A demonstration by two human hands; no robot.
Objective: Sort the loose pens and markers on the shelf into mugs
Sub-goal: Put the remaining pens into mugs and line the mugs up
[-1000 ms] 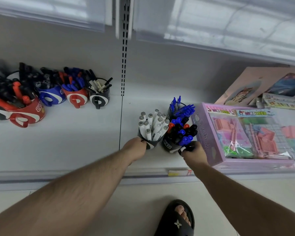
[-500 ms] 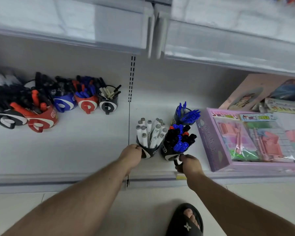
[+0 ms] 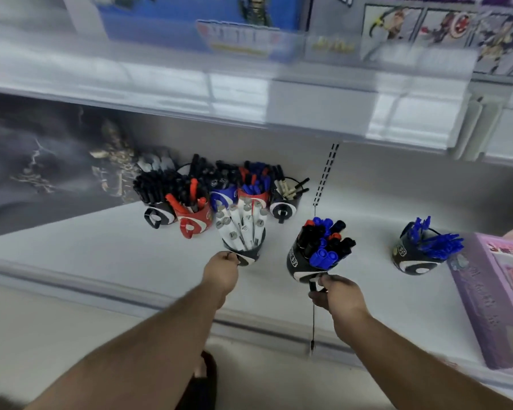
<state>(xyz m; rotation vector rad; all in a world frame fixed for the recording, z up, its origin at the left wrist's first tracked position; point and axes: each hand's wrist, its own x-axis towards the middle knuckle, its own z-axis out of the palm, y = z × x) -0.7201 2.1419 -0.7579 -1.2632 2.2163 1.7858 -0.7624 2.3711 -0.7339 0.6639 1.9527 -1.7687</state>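
Basically, left hand (image 3: 221,272) gripped the white-pen mug (image 3: 245,250) handle, right hand (image 3: 336,294) the marker mug (image 3: 304,266) handle, centre frame; full, top-heavy, probably tippy.

A shop — a stationery or toy aisle. White metal shelf (image 3: 101,250) units with slotted uprights carry mugs (image 3: 409,258) crammed with pens, a boxed pink set (image 3: 486,294) — and character-printed packages (image 3: 208,22) on the tier above.
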